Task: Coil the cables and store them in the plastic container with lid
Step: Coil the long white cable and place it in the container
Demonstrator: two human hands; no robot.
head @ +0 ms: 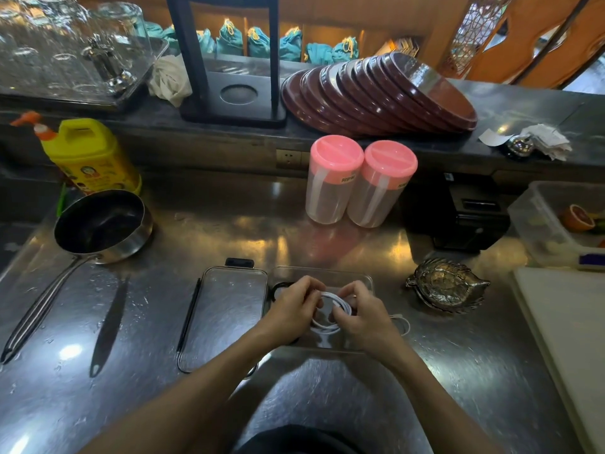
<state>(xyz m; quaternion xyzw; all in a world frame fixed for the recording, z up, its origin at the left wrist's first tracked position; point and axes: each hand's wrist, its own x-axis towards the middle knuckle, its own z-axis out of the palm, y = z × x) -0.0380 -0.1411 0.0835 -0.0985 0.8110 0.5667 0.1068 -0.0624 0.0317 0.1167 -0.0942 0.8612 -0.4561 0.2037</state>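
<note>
A white cable, wound into a coil, hangs between both hands over the clear plastic container on the steel counter. My left hand grips the coil's left side and my right hand pinches its right side. The cable's loose end trails over the counter to the right of the container. A black cable lies inside the container at its left, partly hidden by my left hand. The container's clear lid, with a black clip, lies flat just left of it.
A saucepan with a long handle sits at the left, a yellow pump bottle behind it. Two pink-lidded jars stand behind the container. A metal leaf dish and a white cutting board are at the right.
</note>
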